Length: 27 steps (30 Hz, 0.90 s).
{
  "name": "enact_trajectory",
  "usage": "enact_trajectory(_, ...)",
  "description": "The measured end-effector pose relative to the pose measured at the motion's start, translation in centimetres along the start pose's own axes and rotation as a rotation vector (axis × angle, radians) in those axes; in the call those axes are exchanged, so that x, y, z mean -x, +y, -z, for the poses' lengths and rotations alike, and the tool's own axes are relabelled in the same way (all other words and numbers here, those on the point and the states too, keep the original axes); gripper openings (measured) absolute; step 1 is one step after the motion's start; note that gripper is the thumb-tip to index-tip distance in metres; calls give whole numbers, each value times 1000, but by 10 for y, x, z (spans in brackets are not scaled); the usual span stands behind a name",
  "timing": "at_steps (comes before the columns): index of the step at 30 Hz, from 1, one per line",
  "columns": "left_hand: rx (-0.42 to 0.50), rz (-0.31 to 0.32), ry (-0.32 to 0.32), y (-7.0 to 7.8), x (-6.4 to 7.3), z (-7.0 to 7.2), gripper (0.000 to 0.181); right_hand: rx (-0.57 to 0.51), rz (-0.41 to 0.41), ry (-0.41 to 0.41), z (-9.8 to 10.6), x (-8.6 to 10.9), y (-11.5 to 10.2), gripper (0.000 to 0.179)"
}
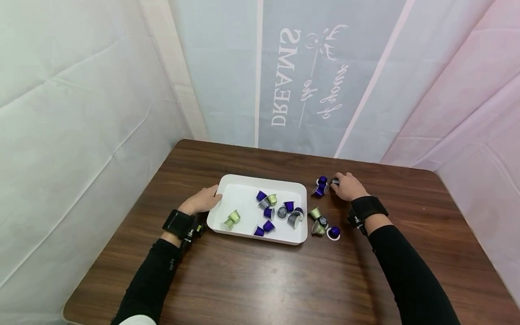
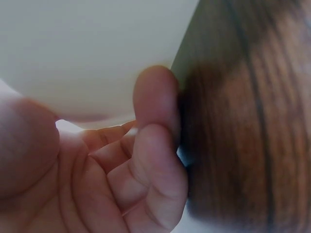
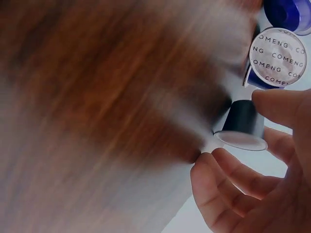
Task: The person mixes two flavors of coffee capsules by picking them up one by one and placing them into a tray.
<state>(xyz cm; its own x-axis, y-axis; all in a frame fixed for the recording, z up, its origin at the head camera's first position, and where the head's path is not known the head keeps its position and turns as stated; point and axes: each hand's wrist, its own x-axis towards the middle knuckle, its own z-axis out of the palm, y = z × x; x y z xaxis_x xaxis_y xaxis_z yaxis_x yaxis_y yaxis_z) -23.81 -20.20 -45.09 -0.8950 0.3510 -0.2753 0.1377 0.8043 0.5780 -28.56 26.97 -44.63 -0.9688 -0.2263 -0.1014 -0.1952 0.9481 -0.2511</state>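
Observation:
My left hand (image 1: 203, 200) grips the left rim of a white tray (image 1: 239, 192), thumb over the edge; the left wrist view shows curled fingers against the tray's side. Several purple, green and grey coffee capsules lie in the tray, among them a green capsule (image 1: 234, 216) and a purple capsule (image 1: 268, 226). Right of the tray, my right hand (image 1: 348, 186) pinches a dark grey coffee capsule (image 3: 243, 119) between thumb and a finger partly hidden behind it. Just beside it are purple capsules (image 1: 318, 191), one with its printed lid (image 3: 278, 57) facing the right wrist camera.
Close to the tray's right wall is a small group of capsules: green ones (image 1: 318, 229), a dark grey one (image 1: 323, 221) and a purple one (image 1: 334, 232) standing on its lid. All rests on a brown wooden table (image 1: 264, 275), with a printed cloth (image 1: 227, 90) hanging behind.

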Motion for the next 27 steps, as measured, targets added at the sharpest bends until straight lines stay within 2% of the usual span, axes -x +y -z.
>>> enact_trajectory(7,11,8,-6,-1,0,-1,49,50,19,21,-4,2,3,46)
enact_trajectory(17,13,10,-7,0,1,-1,48,42,16,-15,-1,9,0,40)
enact_trajectory(27,0,10,-3,-3,-1,-2,49,-18,52,-17,5,16,-2,19)
